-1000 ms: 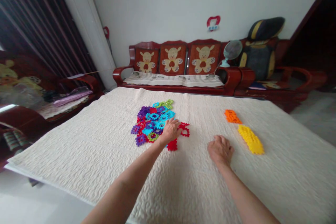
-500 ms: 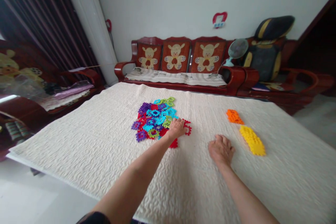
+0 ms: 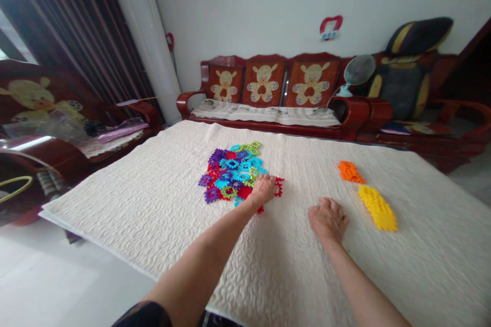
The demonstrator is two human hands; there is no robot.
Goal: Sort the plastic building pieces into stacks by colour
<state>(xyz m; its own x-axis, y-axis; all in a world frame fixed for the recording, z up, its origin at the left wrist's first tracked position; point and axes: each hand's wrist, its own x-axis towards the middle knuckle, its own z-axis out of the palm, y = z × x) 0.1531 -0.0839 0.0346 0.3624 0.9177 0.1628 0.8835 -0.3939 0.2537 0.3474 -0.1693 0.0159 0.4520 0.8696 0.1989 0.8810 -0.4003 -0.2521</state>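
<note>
A heap of square, notched-edge plastic building pieces [image 3: 230, 176] in purple, turquoise, red and green lies on the cream quilted cover [image 3: 153, 214]. At the heap's right edge my left hand [image 3: 264, 187] reaches down with bent fingers over red pieces. One red piece [image 3: 279, 189] shows just beyond its fingers. My right hand [image 3: 329, 218] rests low on the cover, its fingers curled under, and whatever may be in them is hidden. To its right lie a row of yellow pieces [image 3: 378, 208] and a smaller orange group [image 3: 351, 171].
A red wooden sofa [image 3: 264, 118] with bear-patterned backrests stands behind the covered table. A small fan [image 3: 358, 70] and a chair with a dark and yellow backrest [image 3: 402, 87] are at the right. Another wooden seat [image 3: 57, 158] stands on the left.
The view has shifted slightly, so everything sits a little further right. My left hand stays over the red pieces, and my right hand remains on the cover.
</note>
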